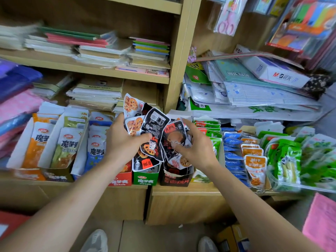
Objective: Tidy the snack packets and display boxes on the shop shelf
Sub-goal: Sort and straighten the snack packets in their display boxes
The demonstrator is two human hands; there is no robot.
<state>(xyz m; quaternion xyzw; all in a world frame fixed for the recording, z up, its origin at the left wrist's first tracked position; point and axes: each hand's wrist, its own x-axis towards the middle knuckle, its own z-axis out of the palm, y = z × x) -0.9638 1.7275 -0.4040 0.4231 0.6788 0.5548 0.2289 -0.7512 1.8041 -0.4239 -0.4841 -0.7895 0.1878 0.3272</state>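
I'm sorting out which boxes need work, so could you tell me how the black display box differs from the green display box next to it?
The black display box has a torn, ragged front edge; the green display box has a clean one. The black box's front carries red lettering, the green box's white. The right hand holds packets above the black box, while the left hand holds its bunch over the green one. Both sit at the shelf's front edge.

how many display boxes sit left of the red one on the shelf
3: orange box at far left, dark box beside it, blue box next to the red box. More may be hidden.
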